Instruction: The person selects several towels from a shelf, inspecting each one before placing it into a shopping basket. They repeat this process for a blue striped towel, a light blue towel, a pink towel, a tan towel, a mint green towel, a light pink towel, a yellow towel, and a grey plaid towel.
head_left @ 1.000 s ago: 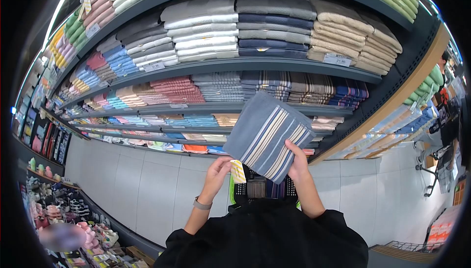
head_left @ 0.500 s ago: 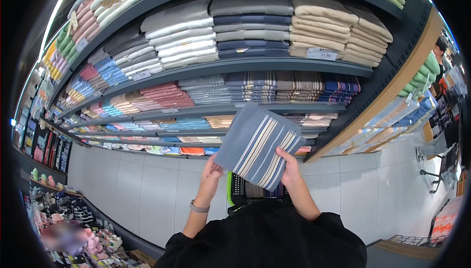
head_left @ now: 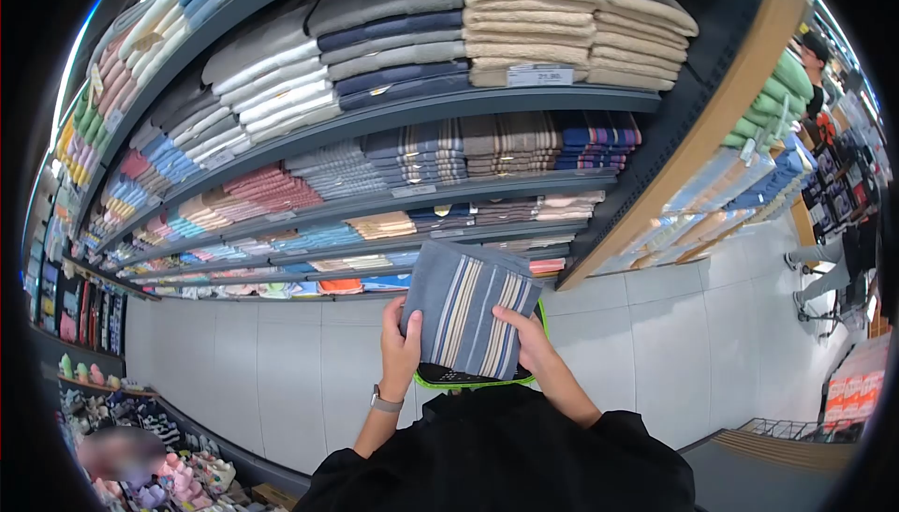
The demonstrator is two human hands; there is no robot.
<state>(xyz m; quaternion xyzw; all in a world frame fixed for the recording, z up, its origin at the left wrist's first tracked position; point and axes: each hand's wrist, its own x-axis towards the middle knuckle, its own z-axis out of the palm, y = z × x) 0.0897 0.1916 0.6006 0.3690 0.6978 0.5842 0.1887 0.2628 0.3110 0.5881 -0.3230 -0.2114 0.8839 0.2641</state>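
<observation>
A folded blue-grey towel with cream, white and dark blue stripes is held between my two hands, in front of my body. My left hand grips its left edge, thumb on top. On the right side, my right hand holds the lower right part, its thumb lying over the stripes. Fingers under the towel are hidden. Beneath the towel is a black basket with a bright green rim, mostly covered by it.
Long dark shelves of folded towels run across the front, ending at a wooden-edged panel on the right. At the lower left stands a display of plush items. A person is at the far right.
The towel has come lower and turned more upright, with both hands still on it. The view has shifted to the right, and more of the basket's green rim shows.
</observation>
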